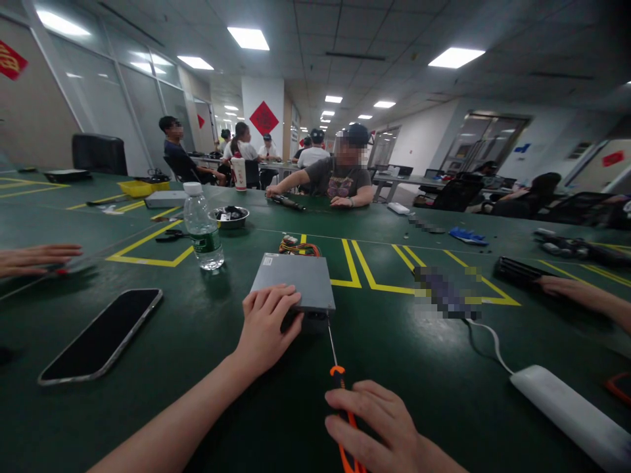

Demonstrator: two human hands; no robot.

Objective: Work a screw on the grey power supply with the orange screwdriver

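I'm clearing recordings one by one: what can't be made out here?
All in the head view:
Near-left corner of the computer power supply: covered by the left hand.
White label on its top: too small to read.
Tip of the screwdriver: too small and dark to tell whether it meets a screw.
End of the handle: cut off by the bottom edge.
Contents of the metal bowl: too small and blurred.

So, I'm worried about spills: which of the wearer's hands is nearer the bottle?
Left. The left hand rests on the grey box, right of the bottle and closer to the camera; the right hand, holding the screwdriver, is farther right and even closer.
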